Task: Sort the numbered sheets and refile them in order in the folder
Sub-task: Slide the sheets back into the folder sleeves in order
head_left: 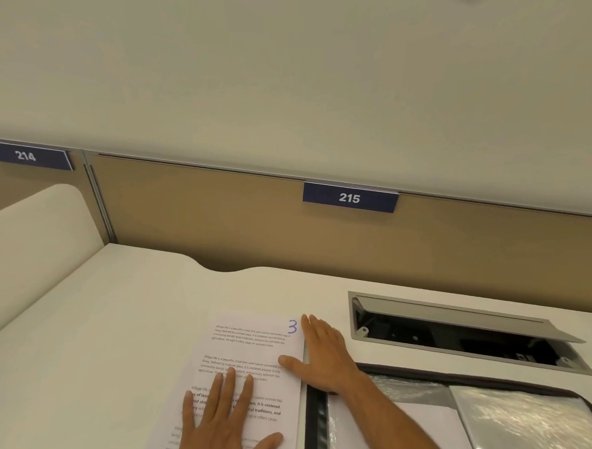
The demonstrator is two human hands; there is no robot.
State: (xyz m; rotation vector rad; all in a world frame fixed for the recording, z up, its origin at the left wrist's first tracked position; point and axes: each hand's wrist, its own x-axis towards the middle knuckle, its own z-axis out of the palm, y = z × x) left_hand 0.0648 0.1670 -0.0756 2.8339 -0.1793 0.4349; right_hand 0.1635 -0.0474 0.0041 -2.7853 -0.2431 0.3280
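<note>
A printed sheet [256, 350] marked with a blue handwritten 3 at its top right corner lies on the white desk; whether more sheets lie under it I cannot tell. My left hand [222, 424] lies flat on its lower half, fingers straight and spread. My right hand [322, 353] rests flat along the sheet's right edge, fingers straight, thumb on the paper. To the right lies an open black folder [315, 415] with shiny clear plastic sleeves [524, 415], and my right forearm crosses over it.
An open grey cable hatch [465, 332] with a raised lid is set in the desk [121, 319] behind the folder. A tan partition with blue signs 214 [27, 156] and 215 [349, 197] stands at the back. A white divider [31, 231] rises at left.
</note>
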